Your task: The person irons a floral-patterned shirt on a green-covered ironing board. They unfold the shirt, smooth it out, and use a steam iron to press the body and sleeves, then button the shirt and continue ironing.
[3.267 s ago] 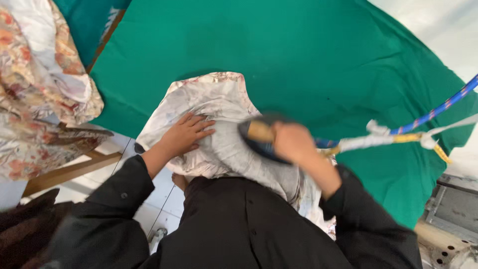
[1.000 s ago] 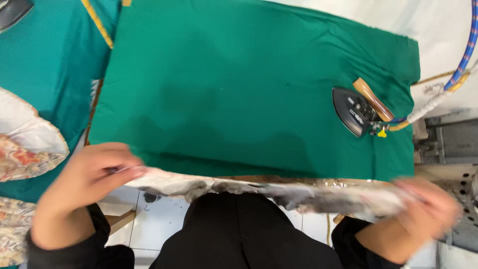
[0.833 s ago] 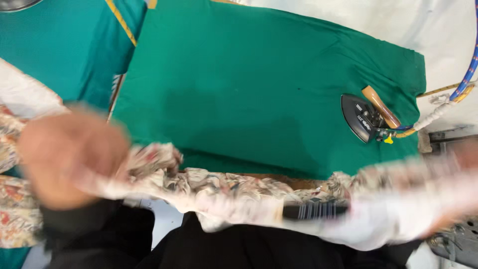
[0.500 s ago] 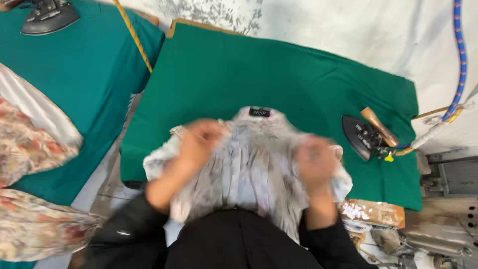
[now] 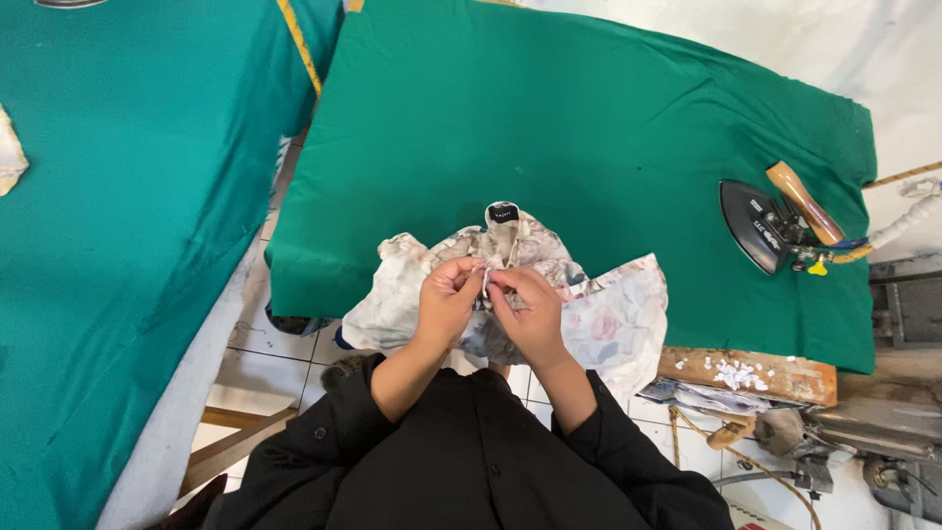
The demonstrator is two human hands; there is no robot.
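A pale floral garment [image 5: 608, 319] with a small black neck label [image 5: 503, 213] lies bunched at the near edge of the green padded ironing table [image 5: 589, 128]. My left hand [image 5: 448, 297] and my right hand [image 5: 527, 312] meet over its middle, both pinching a small white bit of the fabric between fingertips. My black sleeves fill the bottom of the view. A black steam iron [image 5: 760, 228] with a wooden handle rests tipped on its side at the table's right end, well away from both hands.
A second green-covered table [image 5: 118, 196] stands to the left across a narrow tiled gap [image 5: 265, 344]. A hose and cable [image 5: 898, 228] run off from the iron to the right. A wooden ledge [image 5: 756, 373] with white scraps and metal machinery sit at lower right.
The garment was held stretched between both hands, then dropped onto the table's near edge. My hands have come together at its middle and now pinch the fabric.
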